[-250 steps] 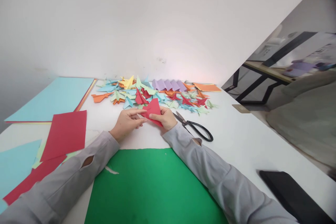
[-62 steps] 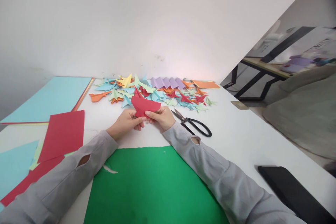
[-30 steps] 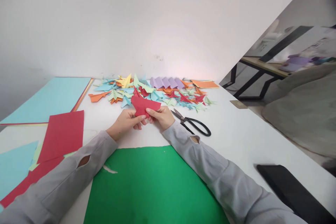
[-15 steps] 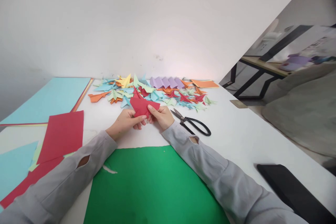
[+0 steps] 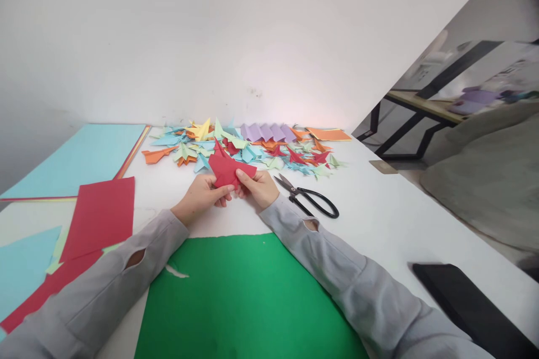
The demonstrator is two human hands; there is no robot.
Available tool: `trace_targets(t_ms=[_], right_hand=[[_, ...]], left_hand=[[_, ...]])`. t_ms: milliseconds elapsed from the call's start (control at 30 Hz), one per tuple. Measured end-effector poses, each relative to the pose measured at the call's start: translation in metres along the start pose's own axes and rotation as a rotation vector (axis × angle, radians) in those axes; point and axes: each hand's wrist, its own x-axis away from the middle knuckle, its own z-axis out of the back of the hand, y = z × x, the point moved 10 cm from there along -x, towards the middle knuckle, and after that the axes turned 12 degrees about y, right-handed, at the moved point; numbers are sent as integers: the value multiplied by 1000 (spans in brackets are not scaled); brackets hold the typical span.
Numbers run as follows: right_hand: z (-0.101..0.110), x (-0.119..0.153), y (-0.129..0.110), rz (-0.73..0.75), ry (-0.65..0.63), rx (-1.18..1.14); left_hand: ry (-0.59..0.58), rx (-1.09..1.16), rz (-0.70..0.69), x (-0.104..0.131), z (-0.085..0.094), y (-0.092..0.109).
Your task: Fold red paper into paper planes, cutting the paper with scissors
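Observation:
A folded piece of red paper [image 5: 227, 170] is held up in front of the pile, just beyond the green sheet. My left hand [image 5: 205, 193] pinches its lower left edge, thumb on the near face. On its right side, my right hand [image 5: 257, 187] grips it the same way, the thumb pressed flat on the paper. Fingers of both hands curl behind and below it, partly hidden. Black-handled scissors [image 5: 312, 196] lie on the table just right of my right hand, blades pointing away and to the left.
Several folded paper planes [image 5: 185, 152] in many colours are heaped along the wall, with a pleated purple paper [image 5: 268, 133] among them. A green sheet [image 5: 248, 297] lies in front of me. Red paper [image 5: 101, 213] and blue sheets [image 5: 80, 157] lie left; a black object [image 5: 471, 303] sits right.

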Motion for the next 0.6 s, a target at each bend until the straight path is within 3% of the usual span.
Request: trace_targets(t_ms=[600], right_hand=[[-2,4,-12,78,-23,22]], left_hand=[[15,11,35,1,-1,1]])
